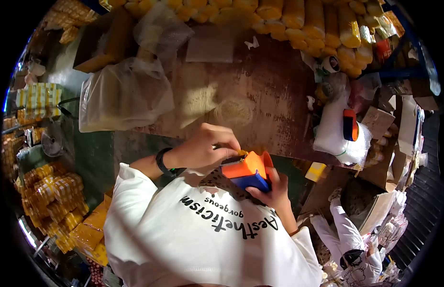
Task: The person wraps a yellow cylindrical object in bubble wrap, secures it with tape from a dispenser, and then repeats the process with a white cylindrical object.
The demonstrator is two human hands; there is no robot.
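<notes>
An orange-and-blue tape dispenser (pixel 248 168) is held close to my chest, over the near edge of the table. My right hand (pixel 275 189) wraps around its blue side, with fingers and thumb closed on it. From the other side, my left hand (pixel 217 146), with a black band on the wrist, reaches to the dispenser's top end. Its thumb and fingertips are pinched together beside a small yellowish bit; what lies between them is too small to make out.
A worn brown table (pixel 274 95) spans the front. On it lie a clear plastic bag (pixel 121 98) at left and a bubble-wrap roll (pixel 334 129) at right, bearing another orange-and-dark-blue dispenser (pixel 350 125). Yellow rolls (pixel 308 21) are stacked behind. Another person (pixel 344 234) is at lower right.
</notes>
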